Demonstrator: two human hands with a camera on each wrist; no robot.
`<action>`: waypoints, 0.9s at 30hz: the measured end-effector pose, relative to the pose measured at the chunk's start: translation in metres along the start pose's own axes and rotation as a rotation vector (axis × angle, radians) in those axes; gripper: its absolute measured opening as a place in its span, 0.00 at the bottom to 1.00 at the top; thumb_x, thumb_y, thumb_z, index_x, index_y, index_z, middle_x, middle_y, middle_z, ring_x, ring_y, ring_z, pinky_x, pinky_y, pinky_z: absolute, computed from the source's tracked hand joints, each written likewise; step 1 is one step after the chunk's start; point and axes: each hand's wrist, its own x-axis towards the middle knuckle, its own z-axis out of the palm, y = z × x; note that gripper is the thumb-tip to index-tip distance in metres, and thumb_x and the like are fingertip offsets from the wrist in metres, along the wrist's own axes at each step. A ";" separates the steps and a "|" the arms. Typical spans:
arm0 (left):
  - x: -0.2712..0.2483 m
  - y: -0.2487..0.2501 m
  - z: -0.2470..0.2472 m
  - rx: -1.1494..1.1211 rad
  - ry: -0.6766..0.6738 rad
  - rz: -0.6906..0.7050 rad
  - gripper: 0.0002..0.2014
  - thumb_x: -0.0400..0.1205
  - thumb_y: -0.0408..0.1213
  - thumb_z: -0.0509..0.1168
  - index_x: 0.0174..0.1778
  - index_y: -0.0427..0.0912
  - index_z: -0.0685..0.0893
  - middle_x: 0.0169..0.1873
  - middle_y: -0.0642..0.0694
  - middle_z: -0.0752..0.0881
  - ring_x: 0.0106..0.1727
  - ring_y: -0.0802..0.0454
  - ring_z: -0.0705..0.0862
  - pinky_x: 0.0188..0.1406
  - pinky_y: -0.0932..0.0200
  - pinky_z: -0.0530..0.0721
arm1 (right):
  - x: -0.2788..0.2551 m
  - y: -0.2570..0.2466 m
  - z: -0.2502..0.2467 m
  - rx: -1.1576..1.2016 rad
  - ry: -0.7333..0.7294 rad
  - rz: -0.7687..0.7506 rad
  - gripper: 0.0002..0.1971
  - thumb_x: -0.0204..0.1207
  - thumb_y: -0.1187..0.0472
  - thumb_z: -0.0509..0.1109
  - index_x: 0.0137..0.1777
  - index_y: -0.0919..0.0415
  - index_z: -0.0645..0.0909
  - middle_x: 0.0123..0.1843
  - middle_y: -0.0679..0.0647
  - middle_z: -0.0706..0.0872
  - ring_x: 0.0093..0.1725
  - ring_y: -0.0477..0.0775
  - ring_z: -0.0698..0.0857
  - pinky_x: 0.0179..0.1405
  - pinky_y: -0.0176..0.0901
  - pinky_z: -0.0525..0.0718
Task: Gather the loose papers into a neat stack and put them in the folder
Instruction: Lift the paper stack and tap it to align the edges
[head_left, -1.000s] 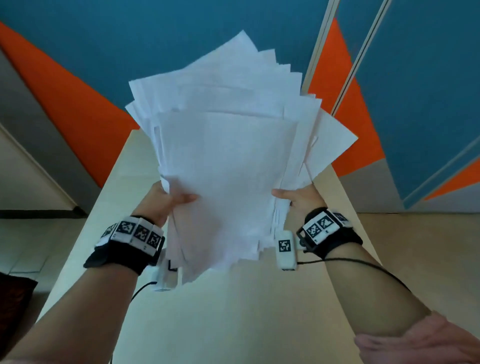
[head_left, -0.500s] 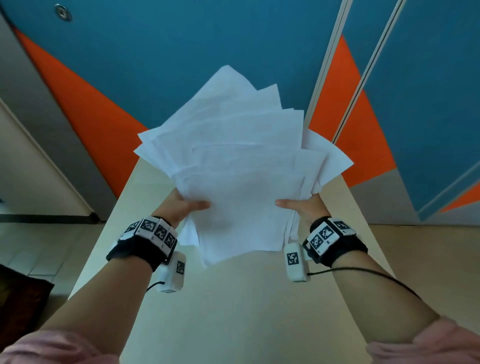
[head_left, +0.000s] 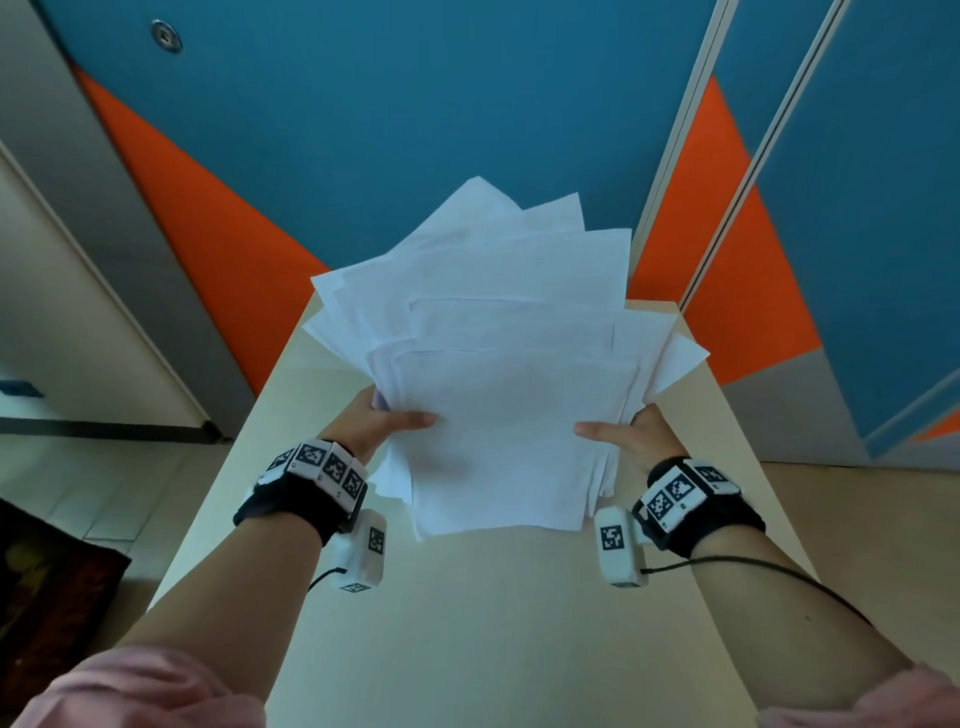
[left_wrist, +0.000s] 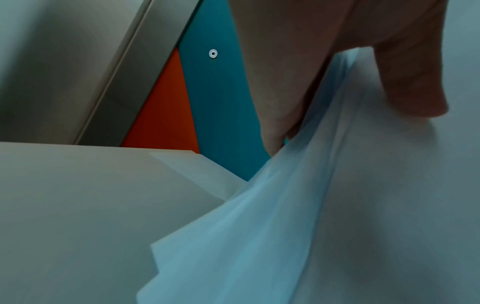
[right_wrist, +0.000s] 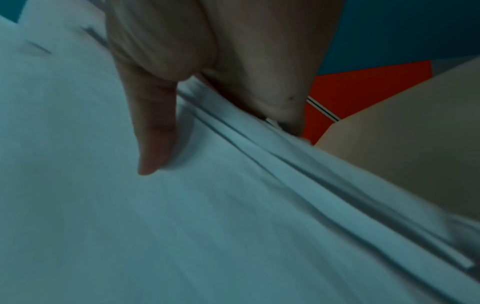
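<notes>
I see the papers (head_left: 498, 405) held between both hands above the table (head_left: 467, 623), tilted with their far ends fanned out unevenly toward the blue and orange wall (head_left: 415, 130). The left hand (head_left: 371, 423) grips the left edge of the bundle, thumb laid across the top sheet and fingers hidden underneath. The right hand (head_left: 631, 434) grips the right edge in the same way, thumb on top pointing inward. The bundle sits squarely between the two hands, its near edge hanging down past the wrists and the wristbands (head_left: 324, 467).

From the left wrist view I see the thumb (left_wrist: 413, 82) pressing on the top sheet and several sheet edges splayed below it (left_wrist: 233, 236). From the right wrist view the thumb (right_wrist: 155, 133) lies on the top sheet, with the stepped edges of many sheets running past the palm (right_wrist: 259, 61).

I cannot make out the fingers below the papers on either side. I cannot tell from these views whether the near edge of the bundle touches the table. The sheets appear blank; both wrist views are dim and blurred. The sleeves (head_left: 145, 691) are cut off at the bottom edge.
</notes>
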 end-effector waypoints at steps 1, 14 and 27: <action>0.002 0.001 0.000 -0.001 0.002 0.010 0.36 0.49 0.35 0.81 0.56 0.46 0.84 0.53 0.43 0.90 0.57 0.45 0.88 0.61 0.48 0.83 | 0.003 0.004 -0.001 0.038 -0.009 0.009 0.16 0.70 0.71 0.75 0.55 0.67 0.73 0.49 0.50 0.79 0.53 0.49 0.79 0.49 0.31 0.76; 0.007 -0.005 -0.002 0.001 -0.116 0.007 0.45 0.38 0.45 0.87 0.55 0.46 0.85 0.47 0.50 0.93 0.51 0.55 0.91 0.48 0.62 0.87 | 0.021 0.037 -0.007 0.297 -0.152 0.070 0.49 0.38 0.64 0.90 0.65 0.68 0.77 0.59 0.60 0.87 0.61 0.57 0.84 0.69 0.53 0.76; -0.003 0.006 0.013 -0.039 0.076 0.081 0.23 0.62 0.27 0.79 0.53 0.41 0.86 0.45 0.47 0.93 0.50 0.50 0.91 0.48 0.60 0.88 | 0.011 0.018 0.006 0.262 -0.041 -0.162 0.24 0.61 0.70 0.81 0.52 0.53 0.76 0.47 0.41 0.85 0.48 0.41 0.85 0.62 0.41 0.75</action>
